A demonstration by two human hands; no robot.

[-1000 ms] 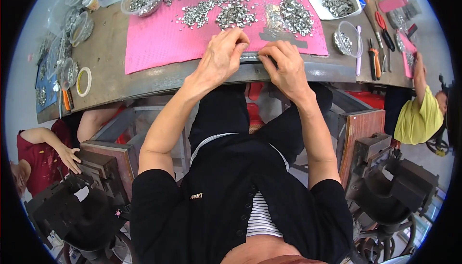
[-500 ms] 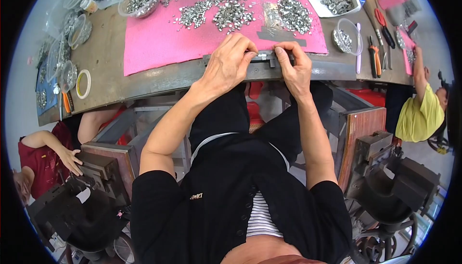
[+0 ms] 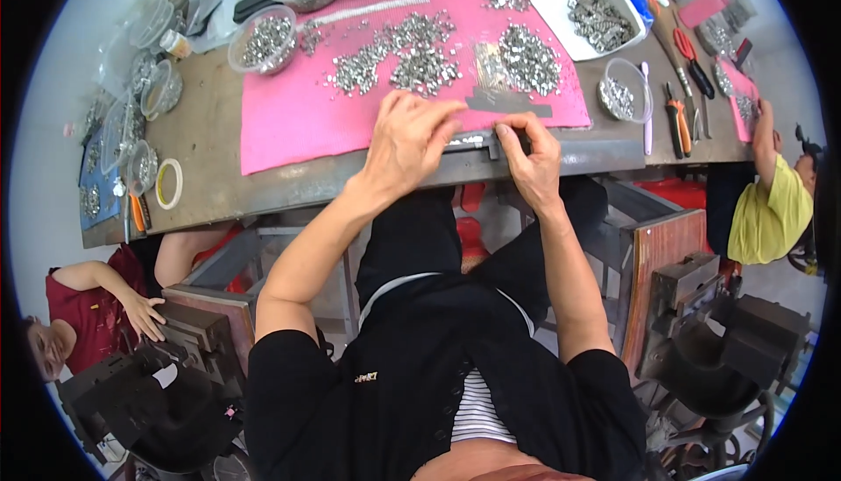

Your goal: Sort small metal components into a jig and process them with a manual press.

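Observation:
On the table's front edge lies a dark metal bar-shaped fixture (image 3: 486, 141) with a row of small silvery pieces (image 3: 466, 141) along it. My left hand (image 3: 405, 141) is over its left end, fingers stretched to the right and thumb apart from them, with nothing visible between them. At its right end my right hand (image 3: 533, 161) is closed, thumb and index finger bent together against the fixture; what lies between the fingertips is hidden. Beyond my hands, a pile of small metal pieces (image 3: 425, 71) and another metal pile (image 3: 530, 60) lie on a pink mat (image 3: 289, 135).
A flat grey strip (image 3: 508, 106) lies behind the fixture. Clear tubs (image 3: 263, 40) and a white tray (image 3: 561, 25) of metal parts stand around the mat. Orange-handled pliers (image 3: 677, 122) and a tape roll (image 3: 169, 183) flank it. Co-workers sit left and right.
The view has shifted, so the bench appears lower and more tubs show at the back. My left hand's thumb and fingers have spread apart; my right hand stays at the fixture.

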